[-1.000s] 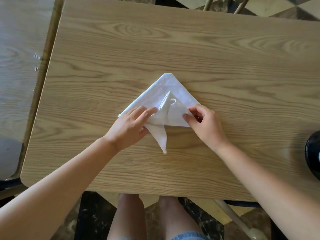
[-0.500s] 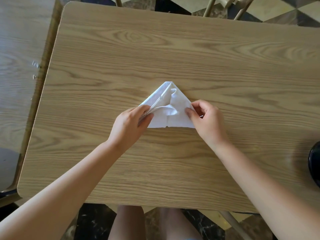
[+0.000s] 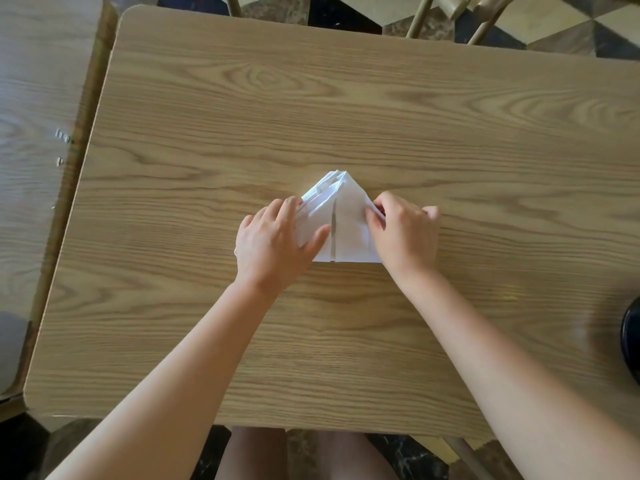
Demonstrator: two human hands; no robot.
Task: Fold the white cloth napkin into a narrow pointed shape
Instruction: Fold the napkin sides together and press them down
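Observation:
The white cloth napkin (image 3: 346, 223) lies folded on the wooden table (image 3: 346, 105), a small triangle with its point away from me and a straight near edge. A narrow seam runs down its middle between two flaps. My left hand (image 3: 273, 244) lies flat on the left flap, fingers spread, thumb near the seam; it hides the napkin's left corner. My right hand (image 3: 403, 233) pinches the right edge of the napkin between fingertips and thumb.
A second wooden table (image 3: 34, 133) stands close on the left, with a narrow gap between. A dark round object (image 3: 632, 337) sits at the right edge. Chair legs (image 3: 450, 19) show beyond the far edge. My knees are under the near edge.
The hanging lower tail of the napkin has been folded up and the left flap laid over toward the centre, making a smaller triangle. My left hand went from pinching to pressing flat.

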